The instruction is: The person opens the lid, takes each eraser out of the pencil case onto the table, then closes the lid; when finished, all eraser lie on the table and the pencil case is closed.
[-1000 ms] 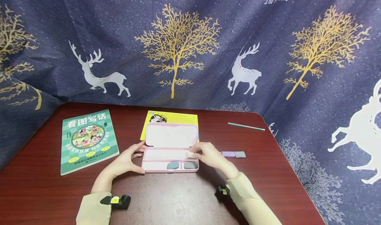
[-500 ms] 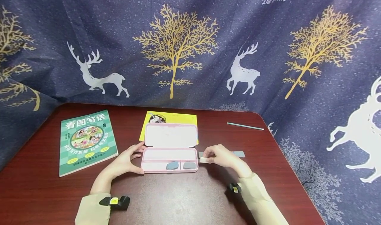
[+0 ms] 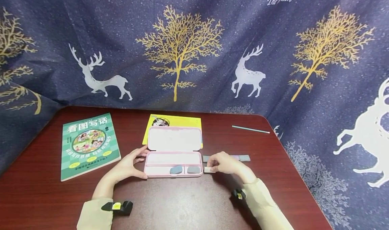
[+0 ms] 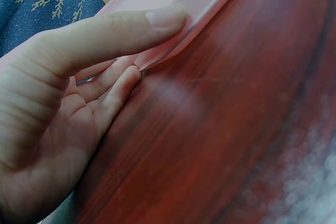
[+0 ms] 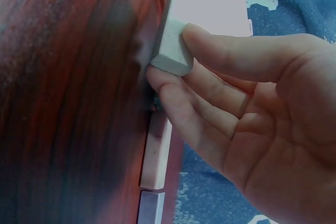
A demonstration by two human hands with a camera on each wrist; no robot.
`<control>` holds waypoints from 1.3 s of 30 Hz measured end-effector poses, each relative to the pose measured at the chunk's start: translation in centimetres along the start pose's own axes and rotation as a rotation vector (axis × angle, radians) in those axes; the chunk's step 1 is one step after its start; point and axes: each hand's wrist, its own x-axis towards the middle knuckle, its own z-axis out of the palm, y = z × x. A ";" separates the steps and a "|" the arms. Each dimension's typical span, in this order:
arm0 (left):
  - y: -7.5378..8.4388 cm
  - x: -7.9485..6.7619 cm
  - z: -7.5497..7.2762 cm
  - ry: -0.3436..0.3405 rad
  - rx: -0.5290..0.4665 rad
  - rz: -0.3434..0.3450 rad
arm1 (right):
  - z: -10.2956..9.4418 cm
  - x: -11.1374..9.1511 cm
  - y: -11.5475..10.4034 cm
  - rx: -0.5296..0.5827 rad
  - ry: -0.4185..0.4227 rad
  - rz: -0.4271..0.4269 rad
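Just right of the pink pencil case [image 3: 173,157] in the head view, the right hand [image 3: 225,163] pinches a white eraser [image 3: 209,170]. Left wrist view: left hand [image 4: 58,93] grips the case's end, thumb over the rim; probably stiff, light stuff. Right wrist view: thumb and fingers have the eraser by one end. Likely light, grippy, tough to break; long sides seem the safest hold.

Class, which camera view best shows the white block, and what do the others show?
The right wrist view: the white block appears large there, pinched by the right hand. The head view shows it small and partly hidden, beside the pink case. The left wrist view doesn't show it.
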 end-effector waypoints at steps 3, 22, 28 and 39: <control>-0.1 0.0 0.0 -0.007 -0.002 0.002 | 0.2 -0.1 0.0 0.007 -0.007 0.004; 0.1 0.0 -0.1 0.002 0.040 0.006 | 0.4 0.2 0.2 -0.012 0.011 0.003; 0.1 0.0 -0.1 0.007 0.028 -0.002 | 0.2 0.4 0.0 -0.030 0.024 -0.010; 0.5 -0.1 -0.2 -0.007 0.014 0.026 | 0.3 0.4 0.2 -0.045 0.055 -0.024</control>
